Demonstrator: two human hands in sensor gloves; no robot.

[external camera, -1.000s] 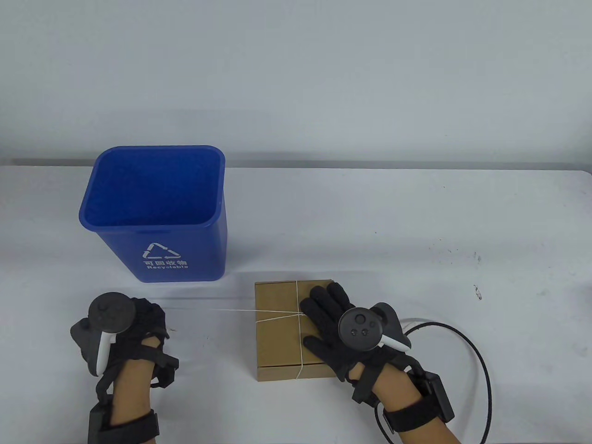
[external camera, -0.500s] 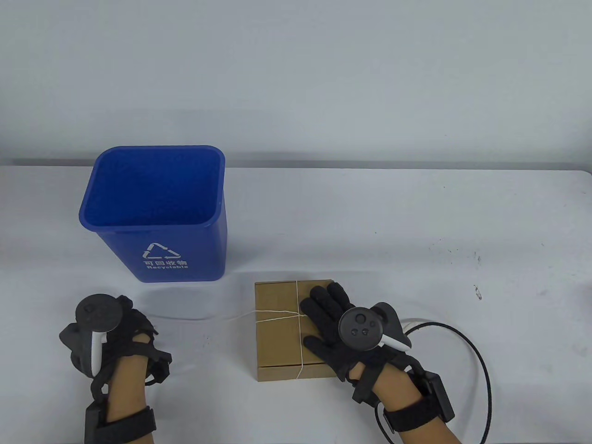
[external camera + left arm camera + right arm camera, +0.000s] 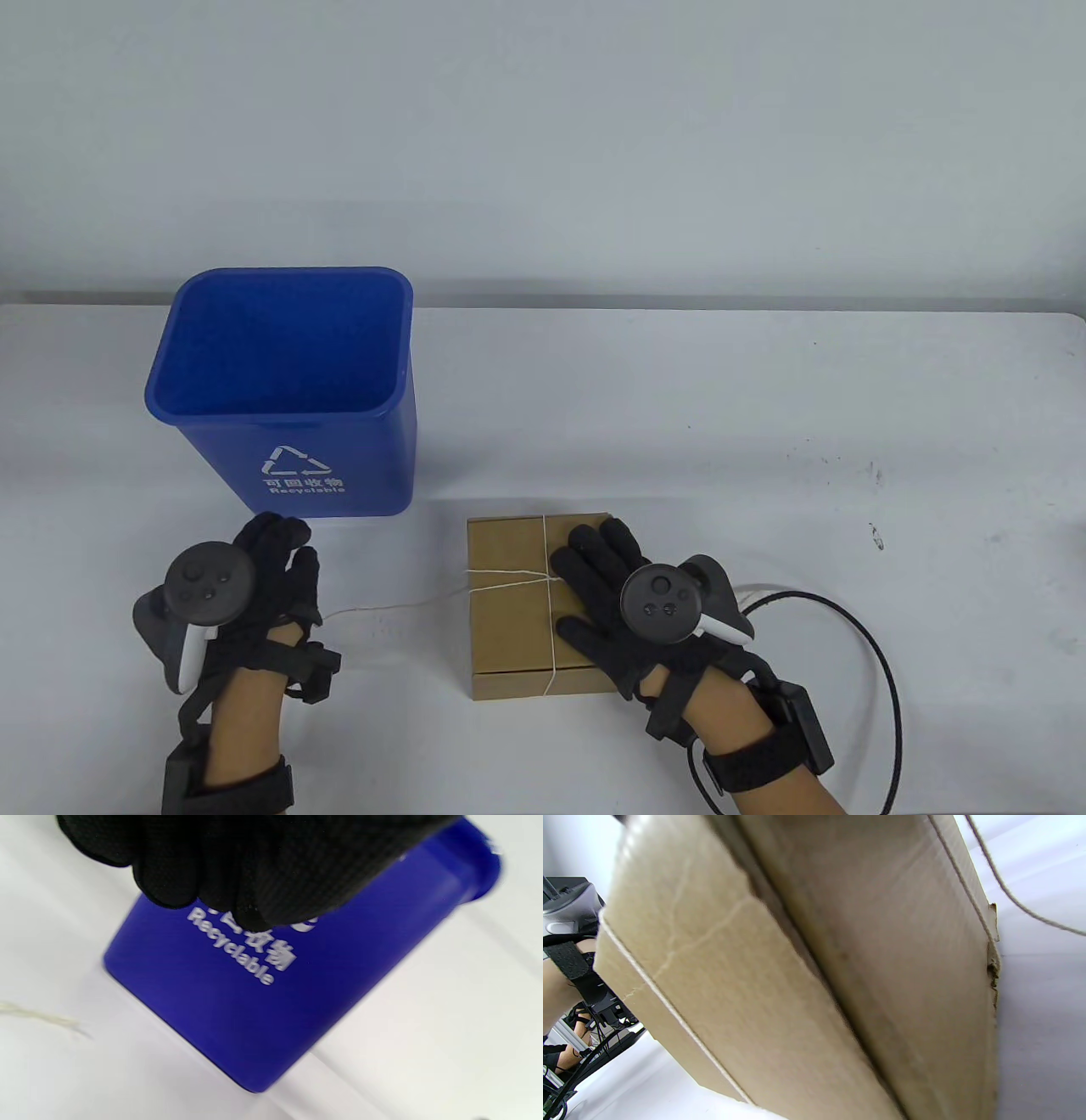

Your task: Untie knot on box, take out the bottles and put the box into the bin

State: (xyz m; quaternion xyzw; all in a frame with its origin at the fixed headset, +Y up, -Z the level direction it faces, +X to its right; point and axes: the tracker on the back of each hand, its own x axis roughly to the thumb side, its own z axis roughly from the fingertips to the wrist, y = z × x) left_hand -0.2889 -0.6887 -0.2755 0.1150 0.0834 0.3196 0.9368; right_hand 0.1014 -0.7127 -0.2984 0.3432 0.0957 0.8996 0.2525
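Right hand (image 3: 612, 594) lies flat on the box (image 3: 509, 607); left hand (image 3: 271, 577), at its nine o'clock, open, string (image 3: 382, 606) trailing between.

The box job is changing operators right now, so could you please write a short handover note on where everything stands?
Left hand: fingers extended near the bin's front, holding nothing; the loose string end trails on the table beside it.
Right hand: flat on top of the box, pressing it down.
Box: closed, on the table in front of the person, string still crossed around it.
Blue bin: upright, to the box's far left, nothing visible inside.
Done: one string end pulled out to the left.
Left: clear the string, open the box, take out the bottles, bin the box.
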